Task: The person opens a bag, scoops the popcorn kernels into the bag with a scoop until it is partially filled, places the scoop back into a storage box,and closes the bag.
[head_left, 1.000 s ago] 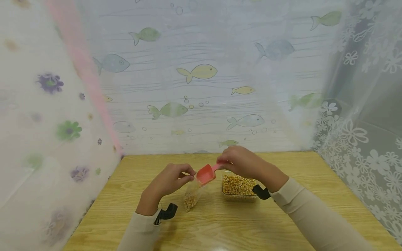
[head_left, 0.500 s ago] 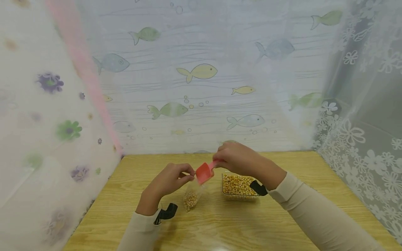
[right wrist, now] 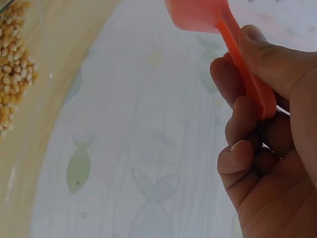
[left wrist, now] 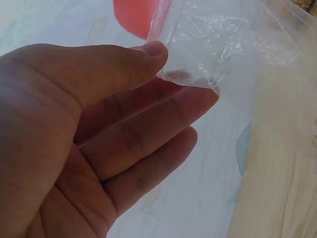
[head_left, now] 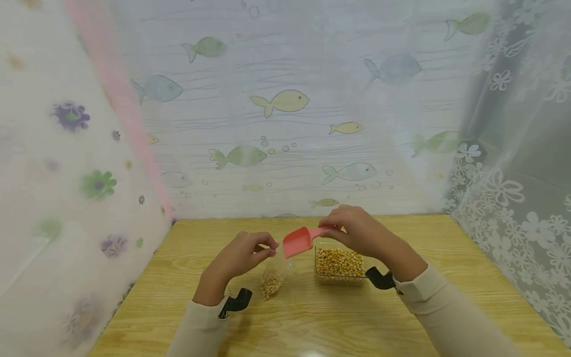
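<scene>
Table [head_left: 276, 327]: we see the box [head_left: 341, 281] near its far edge.
Bag [left wrist: 213, 44]: we think it could fold and spill corn [head_left: 270, 286], because only the left hand [head_left: 243, 255] pinches its rim, between thumb and index finger; the corn lies below these fingers.
Scoop [head_left: 298, 242]: the right hand [head_left: 357, 229] pinches its handle [right wrist: 242, 67], fingers curled; we find its scooping end left of their tips, and a low swing could snag the rim.

soft light, faint shadows, glinting bag [left wrist: 215, 42]
</scene>
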Demonstrator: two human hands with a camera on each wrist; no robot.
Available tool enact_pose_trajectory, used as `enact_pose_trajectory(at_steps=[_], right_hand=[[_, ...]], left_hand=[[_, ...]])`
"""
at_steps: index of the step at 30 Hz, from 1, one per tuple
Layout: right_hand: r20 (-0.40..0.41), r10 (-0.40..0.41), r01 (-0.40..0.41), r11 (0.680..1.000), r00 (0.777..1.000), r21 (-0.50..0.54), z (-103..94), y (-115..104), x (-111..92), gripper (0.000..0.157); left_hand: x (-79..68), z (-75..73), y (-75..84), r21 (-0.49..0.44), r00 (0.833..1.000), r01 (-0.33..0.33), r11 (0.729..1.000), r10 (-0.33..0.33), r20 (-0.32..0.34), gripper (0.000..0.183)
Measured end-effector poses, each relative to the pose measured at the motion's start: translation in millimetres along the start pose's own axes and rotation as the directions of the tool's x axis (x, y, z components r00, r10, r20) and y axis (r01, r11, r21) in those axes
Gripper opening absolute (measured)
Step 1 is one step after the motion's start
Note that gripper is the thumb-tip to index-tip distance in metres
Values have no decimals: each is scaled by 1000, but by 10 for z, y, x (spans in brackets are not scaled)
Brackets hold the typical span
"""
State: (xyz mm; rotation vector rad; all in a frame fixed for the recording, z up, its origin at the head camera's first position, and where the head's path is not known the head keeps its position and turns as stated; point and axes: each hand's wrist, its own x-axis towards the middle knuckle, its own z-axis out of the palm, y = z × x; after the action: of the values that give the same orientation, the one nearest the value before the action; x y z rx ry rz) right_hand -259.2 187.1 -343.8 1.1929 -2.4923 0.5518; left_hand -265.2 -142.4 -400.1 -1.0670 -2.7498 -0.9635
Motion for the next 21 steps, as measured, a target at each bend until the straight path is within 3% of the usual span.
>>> enact_pose_trajectory(at_steps=[5, 14, 21], right_hand=[[-106, 26, -20, 998, 994, 61, 64, 89, -231, 17], [-266, 36, -34, 999, 963, 14, 90, 249, -658, 21], [-292, 81, -87, 996, 953, -9, 120, 389, -919, 23]], left_hand=[[0, -6, -11, 3, 1000, -9, 1000, 9, 1, 7], [7, -4, -17, -20, 1000, 5, 1000, -5, 21, 12], [10, 4, -38, -7, 1000, -4, 1000, 4, 15, 14]])
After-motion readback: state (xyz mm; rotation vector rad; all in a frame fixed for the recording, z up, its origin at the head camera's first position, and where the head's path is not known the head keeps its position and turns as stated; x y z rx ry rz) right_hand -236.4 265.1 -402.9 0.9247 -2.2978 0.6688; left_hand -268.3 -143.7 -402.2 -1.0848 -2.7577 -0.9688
